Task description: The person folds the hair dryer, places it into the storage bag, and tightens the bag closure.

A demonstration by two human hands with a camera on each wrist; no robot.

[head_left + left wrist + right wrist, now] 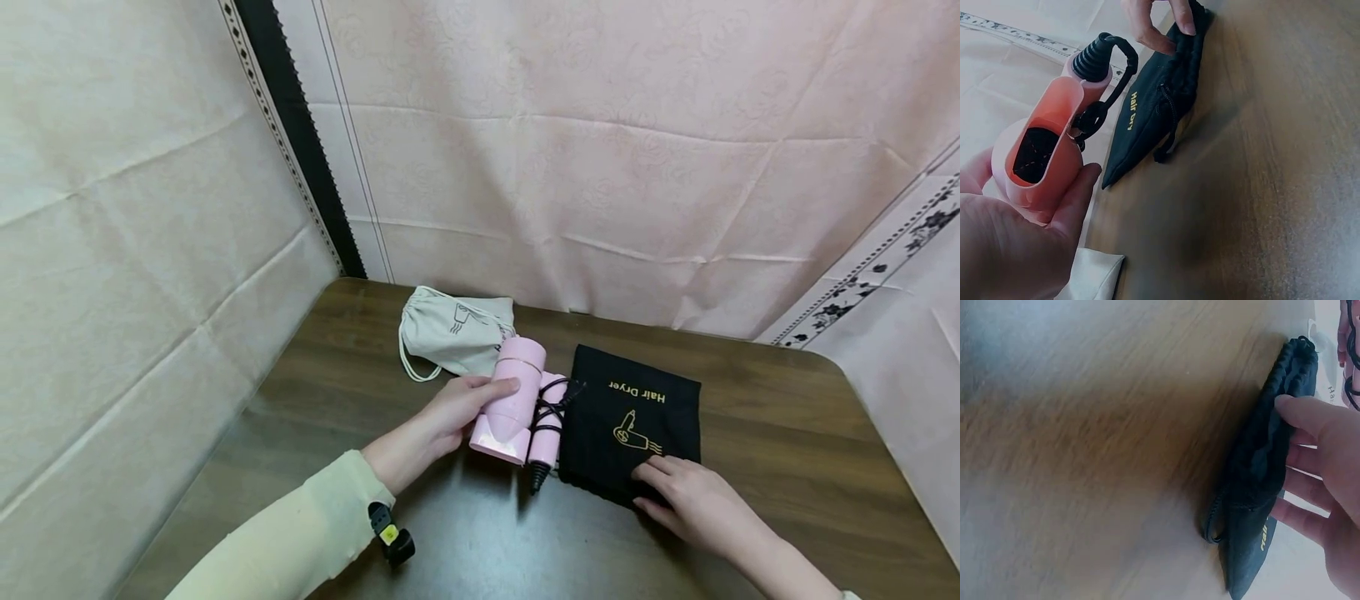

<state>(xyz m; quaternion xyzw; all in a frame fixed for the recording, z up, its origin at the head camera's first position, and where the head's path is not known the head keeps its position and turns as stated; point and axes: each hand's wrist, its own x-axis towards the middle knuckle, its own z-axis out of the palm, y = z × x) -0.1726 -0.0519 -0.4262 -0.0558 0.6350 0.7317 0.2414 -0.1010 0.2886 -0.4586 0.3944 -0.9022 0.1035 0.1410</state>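
A pink hair dryer (pixel 513 392) is held in my left hand (pixel 468 404), the thumb across its body; its flat nozzle (pixel 1038 153) faces the left wrist camera. The pink handle (pixel 545 446) lies folded alongside, with a black cord (pixel 550 408) wound round it. Right of the dryer lies a black drawstring bag (pixel 630 417) with gold "Hair Dryer" lettering. My right hand (pixel 693 504) pinches the gathered mouth (pixel 1279 425) of this bag, thumb at the near edge and fingers over the upper face.
Behind the dryer a whitish drawstring bag (pixel 453 329) with a printed dryer picture and white cords lies on the brown wooden table (pixel 757 433). Pale patterned cloth (pixel 600 167) hangs along the back and both sides of the table. A black strap device (pixel 392 533) sits on the left wrist.
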